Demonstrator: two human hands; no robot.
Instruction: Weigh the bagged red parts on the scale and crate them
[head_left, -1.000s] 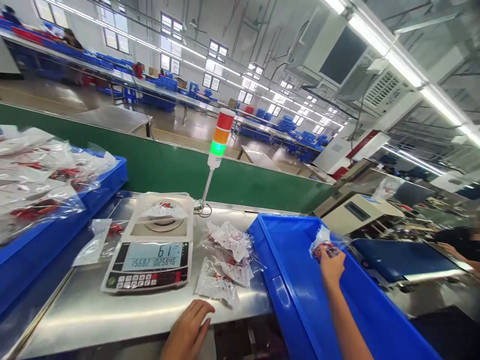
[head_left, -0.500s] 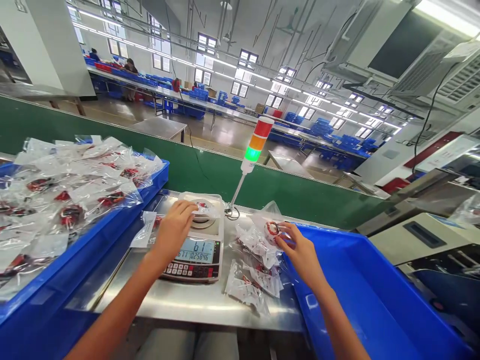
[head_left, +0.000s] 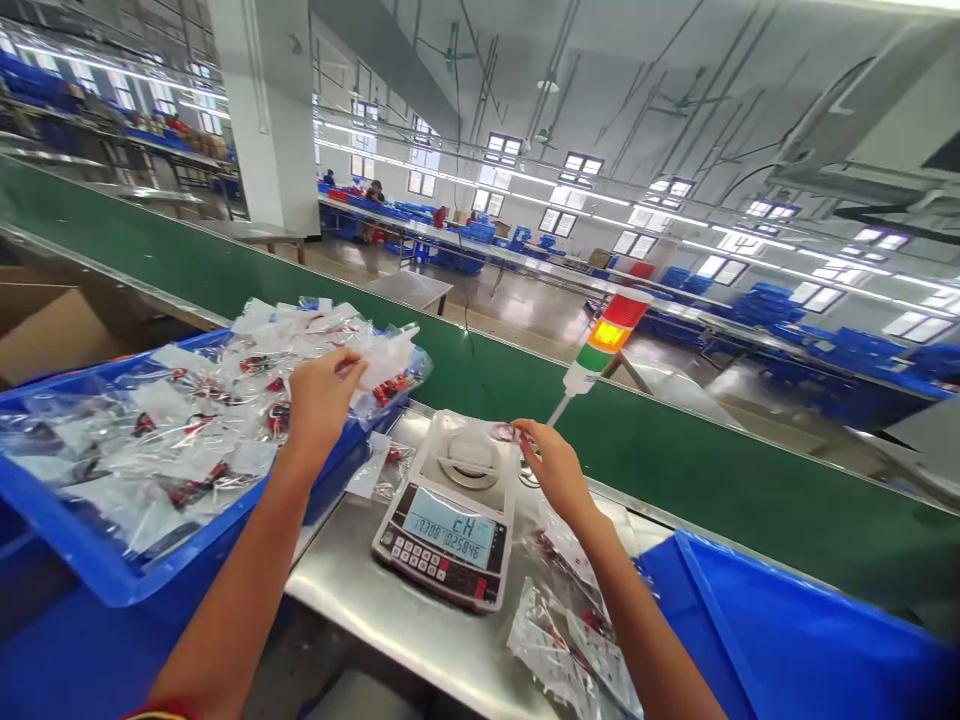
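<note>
My left hand (head_left: 326, 395) is closed on a clear plastic bag (head_left: 388, 362) with red parts, held over the right end of the filled blue bin (head_left: 112, 590). My right hand (head_left: 551, 465) pinches a small item (head_left: 506, 431) at the right edge of the scale (head_left: 442, 520); the item is partly hidden by the fingers. Nothing lies on the scale's round pan (head_left: 472, 455), and its display is lit. One bag (head_left: 382, 468) lies left of the scale. Several more bags (head_left: 570, 640) lie to its right, partly under my right forearm.
Behind the scale stands a signal light (head_left: 607, 340) with its orange section lit. A green barrier (head_left: 480, 372) runs along the back. On the right is another blue bin (head_left: 795, 630). Cardboard (head_left: 52, 335) sits far left.
The view has swung left. My left hand has gone from the scale pan to the filled bin and grips a bag. My right hand has moved to the scale. The light changed from green to orange.
</note>
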